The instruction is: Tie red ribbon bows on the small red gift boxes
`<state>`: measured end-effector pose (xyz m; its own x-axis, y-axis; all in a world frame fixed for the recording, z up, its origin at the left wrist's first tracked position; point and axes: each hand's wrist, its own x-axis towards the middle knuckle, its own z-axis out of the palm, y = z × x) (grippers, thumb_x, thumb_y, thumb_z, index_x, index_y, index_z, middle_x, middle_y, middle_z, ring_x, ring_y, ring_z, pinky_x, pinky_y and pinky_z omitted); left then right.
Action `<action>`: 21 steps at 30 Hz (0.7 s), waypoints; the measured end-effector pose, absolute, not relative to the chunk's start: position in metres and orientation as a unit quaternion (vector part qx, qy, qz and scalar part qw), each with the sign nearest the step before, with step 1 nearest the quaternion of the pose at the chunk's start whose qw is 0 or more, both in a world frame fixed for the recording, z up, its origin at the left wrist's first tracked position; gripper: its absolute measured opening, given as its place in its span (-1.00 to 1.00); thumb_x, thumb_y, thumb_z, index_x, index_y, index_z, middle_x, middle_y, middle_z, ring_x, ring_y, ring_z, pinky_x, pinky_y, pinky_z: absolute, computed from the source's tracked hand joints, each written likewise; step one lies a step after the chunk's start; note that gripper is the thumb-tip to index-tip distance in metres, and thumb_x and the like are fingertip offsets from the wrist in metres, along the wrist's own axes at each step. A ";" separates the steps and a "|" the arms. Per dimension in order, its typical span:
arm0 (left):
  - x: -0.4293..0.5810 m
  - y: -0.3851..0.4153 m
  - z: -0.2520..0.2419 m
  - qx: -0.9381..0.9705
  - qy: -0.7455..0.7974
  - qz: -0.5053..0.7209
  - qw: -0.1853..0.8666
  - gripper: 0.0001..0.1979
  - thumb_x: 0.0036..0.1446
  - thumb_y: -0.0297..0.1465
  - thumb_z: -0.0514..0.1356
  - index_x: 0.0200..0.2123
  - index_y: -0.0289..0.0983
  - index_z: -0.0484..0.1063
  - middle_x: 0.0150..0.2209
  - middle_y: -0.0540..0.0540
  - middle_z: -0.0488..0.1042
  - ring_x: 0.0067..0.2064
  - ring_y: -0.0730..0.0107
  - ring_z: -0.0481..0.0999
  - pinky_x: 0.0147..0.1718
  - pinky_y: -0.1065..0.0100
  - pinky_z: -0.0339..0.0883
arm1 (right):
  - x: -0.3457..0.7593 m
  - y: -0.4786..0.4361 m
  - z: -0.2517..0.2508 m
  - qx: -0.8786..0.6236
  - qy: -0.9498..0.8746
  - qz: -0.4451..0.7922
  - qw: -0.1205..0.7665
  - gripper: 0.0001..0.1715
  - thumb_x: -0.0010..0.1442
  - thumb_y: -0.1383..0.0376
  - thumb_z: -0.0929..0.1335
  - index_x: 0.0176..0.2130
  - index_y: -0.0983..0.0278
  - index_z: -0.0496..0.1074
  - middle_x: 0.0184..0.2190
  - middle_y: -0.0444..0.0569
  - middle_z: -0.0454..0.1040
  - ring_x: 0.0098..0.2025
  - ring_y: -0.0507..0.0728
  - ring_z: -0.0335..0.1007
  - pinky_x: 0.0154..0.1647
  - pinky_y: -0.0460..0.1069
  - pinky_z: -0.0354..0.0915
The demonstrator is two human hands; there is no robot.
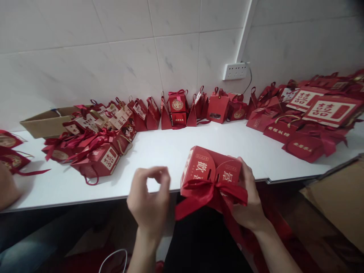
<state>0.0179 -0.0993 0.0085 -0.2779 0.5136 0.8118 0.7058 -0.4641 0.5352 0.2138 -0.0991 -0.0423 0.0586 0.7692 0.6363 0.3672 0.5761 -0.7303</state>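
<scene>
A red gift box with gold lettering, its flaps meeting in the middle, is tilted over the table's front edge. My right hand grips it from the right side, the fingers around its far edge. Across its front is a red ribbon bow, with loose tails hanging below the box. My left hand is raised to the left of the box, apart from it. Its thumb and forefinger curl into a ring with nothing visible between them; the hand is slightly blurred.
Red gift boxes are piled at the left beside a cardboard box. Small boxes line the wall, and another pile covers the right. A power strip is on the wall. Another person's hand shows at far left.
</scene>
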 end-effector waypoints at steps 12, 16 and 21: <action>0.035 -0.077 -0.022 -0.671 -0.592 -0.394 -0.210 -0.72 0.05 -0.14 0.11 -0.47 -0.22 0.43 -0.49 -0.01 0.49 -0.44 0.35 0.48 -0.50 0.41 0.32 | 0.250 -0.100 -0.017 -0.308 -0.378 0.693 0.531 -0.20 0.17 -0.22 -0.06 0.00 0.21 0.29 0.08 0.11 0.36 0.01 0.24 0.40 -0.04 0.26 0.35; 0.043 -0.074 -0.025 -0.684 -0.583 -0.385 -0.210 -0.70 0.03 -0.11 0.12 -0.48 -0.21 0.44 -0.51 0.00 0.50 -0.46 0.35 0.50 -0.53 0.43 0.32 | 0.260 -0.106 -0.016 -0.291 -0.379 0.695 0.538 -0.13 0.14 -0.25 -0.10 0.00 0.21 0.31 0.09 0.10 0.35 0.03 0.21 0.39 0.04 0.24 0.30; 0.048 -0.072 -0.025 -0.697 -0.572 -0.372 -0.220 -0.67 0.02 -0.07 0.12 -0.47 -0.21 0.44 -0.50 -0.02 0.50 -0.47 0.34 0.49 -0.60 0.44 0.29 | 0.262 -0.111 -0.019 -0.329 -0.352 0.632 0.607 -0.28 0.19 -0.19 0.02 -0.06 0.24 0.33 -0.05 0.11 0.46 -0.09 0.24 0.46 -0.12 0.24 0.41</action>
